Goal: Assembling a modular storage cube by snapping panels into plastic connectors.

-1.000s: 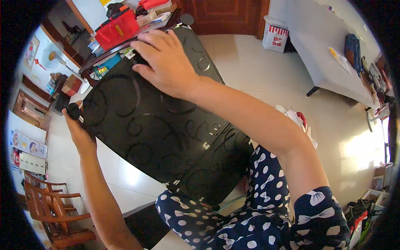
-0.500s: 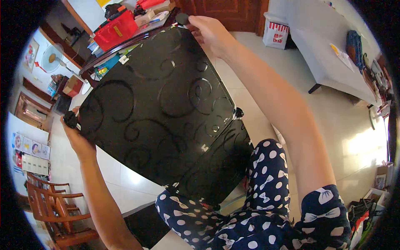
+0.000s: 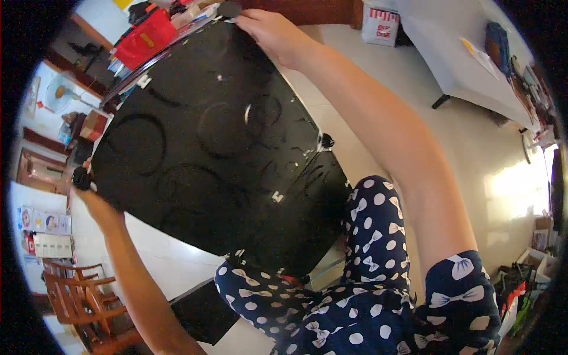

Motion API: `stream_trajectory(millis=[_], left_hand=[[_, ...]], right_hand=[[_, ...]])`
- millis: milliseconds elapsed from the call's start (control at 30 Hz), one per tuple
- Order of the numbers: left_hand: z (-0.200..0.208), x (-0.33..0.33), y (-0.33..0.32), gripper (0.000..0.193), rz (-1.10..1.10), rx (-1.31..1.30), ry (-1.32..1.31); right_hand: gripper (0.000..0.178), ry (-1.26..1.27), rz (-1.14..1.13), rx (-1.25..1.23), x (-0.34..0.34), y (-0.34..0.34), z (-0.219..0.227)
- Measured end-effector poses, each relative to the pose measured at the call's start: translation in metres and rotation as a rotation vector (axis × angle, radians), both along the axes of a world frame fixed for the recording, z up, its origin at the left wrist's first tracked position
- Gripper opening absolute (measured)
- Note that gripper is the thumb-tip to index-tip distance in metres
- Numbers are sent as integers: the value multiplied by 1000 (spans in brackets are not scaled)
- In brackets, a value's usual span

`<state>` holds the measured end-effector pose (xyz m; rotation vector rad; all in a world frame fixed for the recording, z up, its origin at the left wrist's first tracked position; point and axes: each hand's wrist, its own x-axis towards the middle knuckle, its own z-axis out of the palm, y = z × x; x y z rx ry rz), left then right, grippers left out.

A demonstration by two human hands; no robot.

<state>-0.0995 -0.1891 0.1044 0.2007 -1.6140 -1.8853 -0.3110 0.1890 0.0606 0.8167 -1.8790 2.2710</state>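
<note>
A large black panel (image 3: 195, 130) with glossy swirl patterns is held tilted in front of me. At its far corner my right hand (image 3: 275, 36) grips the edge, beside a round black connector (image 3: 229, 9). My left hand (image 3: 103, 207) is closed around the left corner, next to another black connector (image 3: 81, 178); part of its fingers is hidden behind the panel. A second black panel (image 3: 307, 207) joins the near edge and slopes down between my knees. More connectors sit at that joint, one on the right (image 3: 326, 141) and one by my left knee (image 3: 236, 256).
Another flat black panel (image 3: 198, 316) lies on the floor at lower left, near wooden chairs (image 3: 83, 296). A red box (image 3: 144, 38) stands on a cluttered table beyond the panel. A fan (image 3: 60, 94) is at far left, a white bin (image 3: 380, 25) and a pale sofa (image 3: 455, 53) at right.
Both hands and the panel now appear a little farther left and higher in the picture. The room has shifted in view too. The grips look the same.
</note>
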Motion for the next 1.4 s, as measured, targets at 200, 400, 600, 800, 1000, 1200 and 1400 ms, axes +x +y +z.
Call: stream_trajectory(millis=[200, 400, 600, 800, 1000, 1200, 1400], left_hand=[[-15, -5, -7, 61, 128, -281, 66], [-12, 39, 90, 65, 249, -371, 256], [-14, 111, 185, 49, 291, -698, 671], [-23, 139, 246, 29, 145, -986, 536], [-59, 114, 294, 28, -180, -1268, 414], [-45, 109, 284, 36, -254, -1214, 494], [12, 120, 157, 27, 97, -1429, 321]], right_hand=[[58, -17, -173, 321, 77, 19, -4], [68, -212, -304, 13, 105, 4, -3], [67, -140, -264, -80, 68, 60, -37], [61, -217, -268, -3, 23, 66, -44], [55, -399, -359, 294, 17, 110, -43], [50, -81, -166, 566, 124, 125, 30], [48, 408, -83, 1006, 227, 89, 63]])
